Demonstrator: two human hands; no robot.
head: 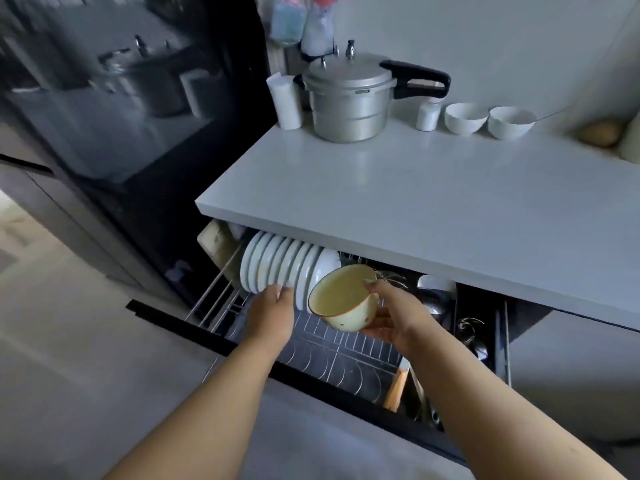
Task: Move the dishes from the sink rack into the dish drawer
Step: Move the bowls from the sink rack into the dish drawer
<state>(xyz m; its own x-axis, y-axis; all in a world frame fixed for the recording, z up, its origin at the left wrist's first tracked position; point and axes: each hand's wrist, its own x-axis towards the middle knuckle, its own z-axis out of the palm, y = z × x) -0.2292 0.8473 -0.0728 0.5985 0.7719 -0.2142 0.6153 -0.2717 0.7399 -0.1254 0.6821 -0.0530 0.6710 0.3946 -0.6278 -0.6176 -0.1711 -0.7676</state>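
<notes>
The dish drawer [346,362] is pulled out below the white counter, with a wire rack inside. A row of white plates [277,265] stands upright at its back left. My right hand [391,317] grips a pale yellow bowl [343,299] with a brown rim, tilted on its side just above the rack, right beside the plates. My left hand [273,310] reaches to the plates, fingertips touching the front plate's lower edge, fingers fairly straight.
On the counter [398,202] stand a metal pressure cooker [349,98], a white canister [285,102], a small shaker [427,114] and two white bowls [488,121]. Utensils fill the drawer's right side [471,327]. A dark glossy appliance [138,116] stands to the left.
</notes>
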